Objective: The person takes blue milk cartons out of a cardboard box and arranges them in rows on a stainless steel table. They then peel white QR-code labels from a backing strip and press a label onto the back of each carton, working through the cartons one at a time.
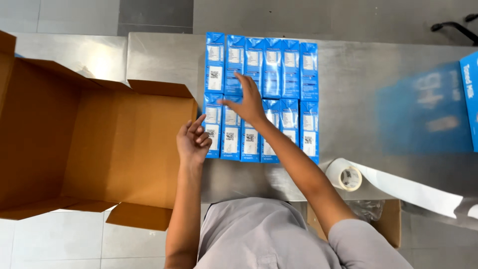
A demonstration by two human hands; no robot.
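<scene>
Several blue cartons (pixel 271 67) lie flat in two rows on a steel table (pixel 358 89). My right hand (pixel 247 101) rests open on the cartons where the two rows meet, fingers spread toward the far row. My left hand (pixel 193 141) hovers at the left end of the near row (pixel 231 137), fingers loosely curled, index finger pointing up, holding nothing. An open brown cardboard box (pixel 84 144) lies on its side just left of that hand, its mouth facing the cartons.
A roll of white tape (pixel 345 176) with a long loose strip lies on the table at the right. A large blue package (pixel 470 99) sits at the right edge. Another cardboard box (pixel 388 219) stands below the table's near edge.
</scene>
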